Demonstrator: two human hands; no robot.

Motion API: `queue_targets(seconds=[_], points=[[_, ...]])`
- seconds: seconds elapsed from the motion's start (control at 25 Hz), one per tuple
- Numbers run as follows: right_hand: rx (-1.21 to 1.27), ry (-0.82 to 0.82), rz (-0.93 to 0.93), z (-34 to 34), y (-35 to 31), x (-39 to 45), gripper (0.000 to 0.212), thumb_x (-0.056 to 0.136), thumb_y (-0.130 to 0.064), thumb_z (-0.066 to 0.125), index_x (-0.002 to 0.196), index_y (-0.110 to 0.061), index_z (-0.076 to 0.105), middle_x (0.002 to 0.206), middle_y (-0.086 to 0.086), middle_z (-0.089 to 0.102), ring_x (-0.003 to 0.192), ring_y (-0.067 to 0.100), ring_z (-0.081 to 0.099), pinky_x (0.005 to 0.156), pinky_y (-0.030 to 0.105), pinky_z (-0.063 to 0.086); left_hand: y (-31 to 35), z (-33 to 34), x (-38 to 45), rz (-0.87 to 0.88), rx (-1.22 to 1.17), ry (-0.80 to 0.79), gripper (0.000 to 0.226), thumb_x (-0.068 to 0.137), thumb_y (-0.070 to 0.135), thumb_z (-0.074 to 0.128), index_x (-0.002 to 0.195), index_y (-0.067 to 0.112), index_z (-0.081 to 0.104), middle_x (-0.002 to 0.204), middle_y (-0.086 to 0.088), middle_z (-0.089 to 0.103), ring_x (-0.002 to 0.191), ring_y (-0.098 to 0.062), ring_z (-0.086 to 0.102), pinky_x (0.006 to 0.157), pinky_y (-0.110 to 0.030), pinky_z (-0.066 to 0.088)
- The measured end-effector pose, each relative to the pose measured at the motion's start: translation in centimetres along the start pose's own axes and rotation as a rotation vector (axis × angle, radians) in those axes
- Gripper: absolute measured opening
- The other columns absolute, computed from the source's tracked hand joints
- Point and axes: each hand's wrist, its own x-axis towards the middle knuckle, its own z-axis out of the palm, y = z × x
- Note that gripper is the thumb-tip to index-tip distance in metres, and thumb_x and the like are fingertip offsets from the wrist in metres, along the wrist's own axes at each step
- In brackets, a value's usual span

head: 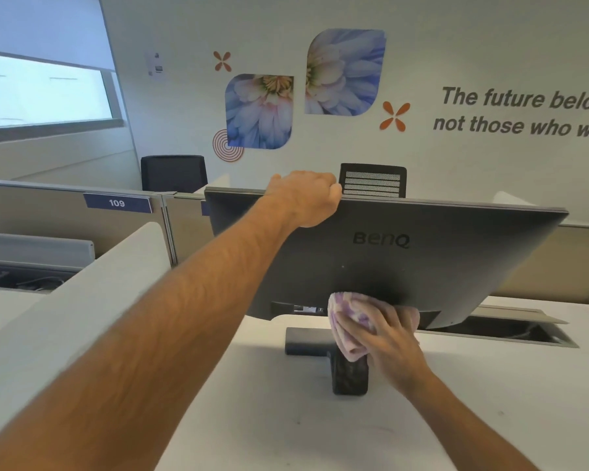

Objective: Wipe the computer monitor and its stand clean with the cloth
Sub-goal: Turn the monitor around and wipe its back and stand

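Desk (320,430): white surface that carried the monitor; a cable slot lay open to the right of the monitor's lower edge.
Monitor (422,260): seen from behind, dark grey shell with a maker's mark near its middle; it stood on the desk, tilted; judged stiff but top-heavy on its single neck, so best steadied at the top edge rather than by the fragile screen face, which was hidden.
Stand (349,375): dark neck directly below the monitor's middle, with a flat foot reaching left along the desk; judged rigid and narrow, suited to a wrapping wipe.
Left hand (303,198): at the monitor's top edge, left of centre; fingers curled over the rim and gripping it, bracing the panel.
Right hand (388,334): under the monitor's lower edge, at the top of the stand; fingers spread and bent round the cloth, pressing it to the neck.
Cloth (349,321): pale pink and lilac, bunched; wrapped against the stand just below the monitor; judged soft, light and pliant, safe on plastic.
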Motion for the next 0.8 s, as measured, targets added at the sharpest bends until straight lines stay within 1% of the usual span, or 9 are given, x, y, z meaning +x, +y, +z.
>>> queue_targets(seconds=[0.12,0.24,0.32,0.44,0.48,0.56,0.64,0.72,0.8], points=[[0.003,-0.183,0.013,0.2,-0.1,-0.3,0.085,0.067,-0.009,0.083,0.138,-0.04,0.048,0.141,0.001,0.052,0.125,0.033,0.053,0.092,0.053,0.048,0.6,0.2,-0.1,-0.048,0.038,-0.004,0.045,0.101,0.039,0.02,0.127,0.023,0.053,0.138,-0.007,0.056,0.117,-0.029,0.052,0.106,-0.059,0.033],[0.069,-0.355,-0.063,0.9,-0.7,-2.1,0.084,0.084,-0.017,0.077,0.145,-0.048,0.028,0.152,-0.005,0.038,0.135,0.028,0.042,0.103,0.053,0.041,0.4,0.3,-0.3,-0.068,0.052,-0.007,0.044,0.102,0.039,0.019,0.124,0.022,0.053,0.137,-0.008,0.056,0.117,-0.03,0.052,0.106,-0.059,0.032],[0.091,-0.334,-0.092,0.6,-0.7,-2.5,0.089,0.081,-0.023,0.081,0.147,-0.049,0.027,0.153,-0.006,0.037,0.134,0.027,0.043,0.103,0.051,0.042,0.6,0.3,-0.5,-0.065,0.057,-0.016,0.04,0.103,0.039,0.019,0.117,0.022,0.053,0.135,-0.009,0.057,0.115,-0.03,0.053,0.107,-0.061,0.031],[0.056,-0.212,0.08,0.5,0.2,-1.4,0.093,0.066,-0.018,0.09,0.141,-0.045,0.043,0.142,-0.002,0.049,0.122,0.032,0.055,0.092,0.055,0.051,1.0,0.2,-0.6,-0.083,0.064,-0.018,0.034,0.102,0.037,0.019,0.108,0.025,0.05,0.132,-0.01,0.059,0.112,-0.03,0.053,0.108,-0.064,0.028],[0.033,-0.222,0.091,0.4,0.3,-1.4,0.091,0.067,-0.016,0.089,0.14,-0.045,0.042,0.142,-0.002,0.048,0.123,0.032,0.054,0.092,0.056,0.05,1.0,0.2,-0.6,-0.094,0.064,-0.02,0.031,0.102,0.036,0.019,0.103,0.026,0.048,0.131,-0.011,0.059,0.109,-0.03,0.052,0.108,-0.063,0.028],[0.05,-0.344,0.016,0.8,-0.1,-2.3,0.083,0.077,-0.019,0.081,0.141,-0.046,0.034,0.144,-0.003,0.042,0.129,0.032,0.048,0.097,0.056,0.043,1.0,0.2,-0.7,-0.113,0.067,-0.019,0.027,0.102,0.035,0.019,0.098,0.026,0.044,0.129,-0.011,0.06,0.099,-0.027,0.047,0.108,-0.063,0.028],[0.039,-0.441,-0.173,1.4,-1.0,-4.1,0.06,0.093,-0.031,0.066,0.139,-0.045,0.031,0.147,-0.004,0.038,0.134,0.033,0.041,0.104,0.055,0.033,1.1,0.2,-0.8,-0.122,0.075,-0.017,0.027,0.102,0.035,0.019,0.097,0.026,0.044,0.127,-0.011,0.06,0.095,-0.025,0.043,0.107,-0.062,0.029],[0.094,-0.451,-0.215,1.7,-1.0,-4.9,0.047,0.1,-0.034,0.057,0.138,-0.046,0.031,0.148,-0.003,0.037,0.136,0.033,0.037,0.108,0.052,0.03,1.1,0.2,-0.7,-0.121,0.078,-0.021,0.027,0.102,0.036,0.019,0.097,0.026,0.044,0.126,-0.011,0.061,0.095,-0.025,0.043,0.107,-0.062,0.029],[0.117,-0.407,-0.084,0.9,-0.9,-3.9,0.065,0.096,-0.03,0.065,0.144,-0.046,0.025,0.148,-0.001,0.036,0.133,0.032,0.041,0.105,0.052,0.037,1.1,0.2,-0.7,-0.125,0.079,-0.025,0.03,0.102,0.037,0.018,0.099,0.025,0.046,0.128,-0.011,0.06,0.095,-0.025,0.044,0.107,-0.061,0.03]])
